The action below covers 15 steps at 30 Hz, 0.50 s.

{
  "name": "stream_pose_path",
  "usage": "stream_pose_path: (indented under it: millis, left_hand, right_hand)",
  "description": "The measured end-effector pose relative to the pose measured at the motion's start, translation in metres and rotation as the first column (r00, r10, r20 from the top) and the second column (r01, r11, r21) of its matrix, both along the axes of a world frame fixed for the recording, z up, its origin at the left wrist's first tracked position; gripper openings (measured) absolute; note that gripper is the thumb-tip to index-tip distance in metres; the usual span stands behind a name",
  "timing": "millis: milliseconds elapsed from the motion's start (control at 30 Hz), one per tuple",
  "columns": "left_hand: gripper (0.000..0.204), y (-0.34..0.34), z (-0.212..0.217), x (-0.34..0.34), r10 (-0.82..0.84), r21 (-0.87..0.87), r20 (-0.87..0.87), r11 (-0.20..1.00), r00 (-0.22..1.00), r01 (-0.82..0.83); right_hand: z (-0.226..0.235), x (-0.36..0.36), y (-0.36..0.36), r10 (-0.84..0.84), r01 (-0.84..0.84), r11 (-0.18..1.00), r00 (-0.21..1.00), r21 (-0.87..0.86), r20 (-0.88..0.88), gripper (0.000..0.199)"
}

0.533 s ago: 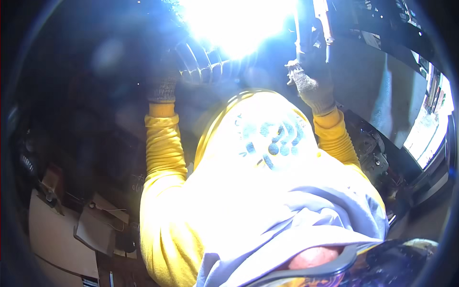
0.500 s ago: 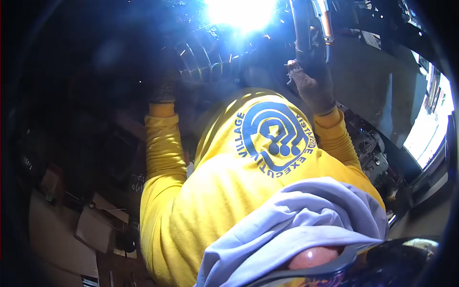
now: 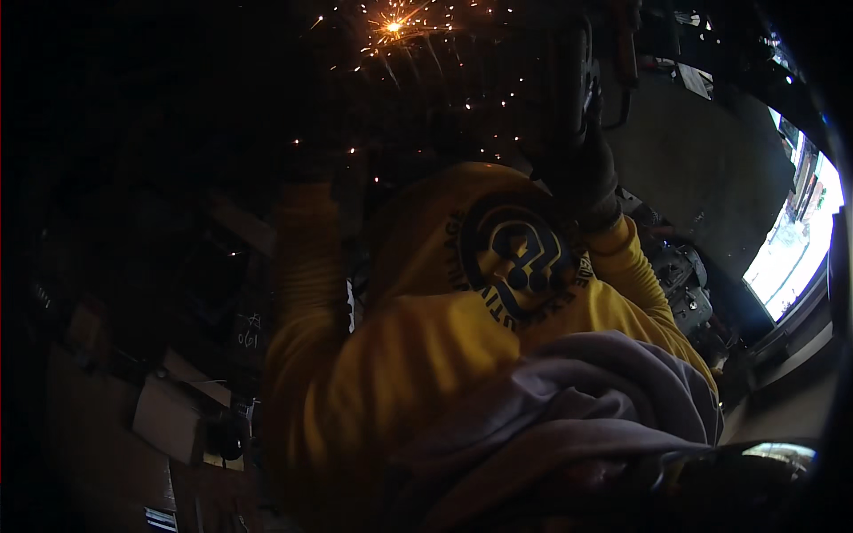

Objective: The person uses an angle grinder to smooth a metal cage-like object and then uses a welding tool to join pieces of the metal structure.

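Observation:
A small glowing spot (image 3: 394, 27) throws orange sparks at the top of the view, and the workpiece around it is lost in darkness. To the right of it, my gloved right hand (image 3: 582, 169) is closed round the lower part of a dark, long-handled welding torch (image 3: 573, 84). The torch's tip cannot be made out. My left arm, in a yellow sleeve (image 3: 306, 235), reaches forward below and left of the sparks. Deep shadow hides my left hand and its fingers.
Beside the torch hangs a brownish-orange rod-like part (image 3: 626, 58). Dark machinery (image 3: 684, 280) stands right of my right arm. At lower left lie a pale box (image 3: 169, 417) and boards. Daylight enters through an opening (image 3: 795, 244) at far right.
The blinding white-blue arc has gone out, leaving a small orange glow with scattered sparks, and the scene has darkened. My right hand and the torch have shifted and turned slightly.

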<state>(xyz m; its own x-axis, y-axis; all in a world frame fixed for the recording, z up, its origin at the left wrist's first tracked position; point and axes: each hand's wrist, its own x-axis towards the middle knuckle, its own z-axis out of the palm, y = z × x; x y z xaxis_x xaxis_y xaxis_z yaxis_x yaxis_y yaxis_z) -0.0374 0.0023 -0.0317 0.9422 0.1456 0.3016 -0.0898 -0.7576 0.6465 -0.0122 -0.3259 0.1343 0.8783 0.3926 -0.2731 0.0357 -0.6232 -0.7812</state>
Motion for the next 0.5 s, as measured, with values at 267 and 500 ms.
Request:
stream_pose_path:
  millis: [267, 500]
  left_hand:
    - [0.04, 0.001, -0.005, -0.001, -0.001, 0.004, 0.009, 1.0, 1.0, 0.001]
    - [0.041, 0.003, 0.002, -0.002, -0.013, -0.195, -0.072, 0.981, 0.997, -0.002]
  right_hand:
    - [0.021, -0.004, 0.021, -0.193, 0.174, 0.929, 0.981, -0.327, -0.029, 0.058]
    - [0.015, -0.007, 0.019, -0.196, 0.156, 0.952, 0.972, -0.262, -0.132, 0.058]
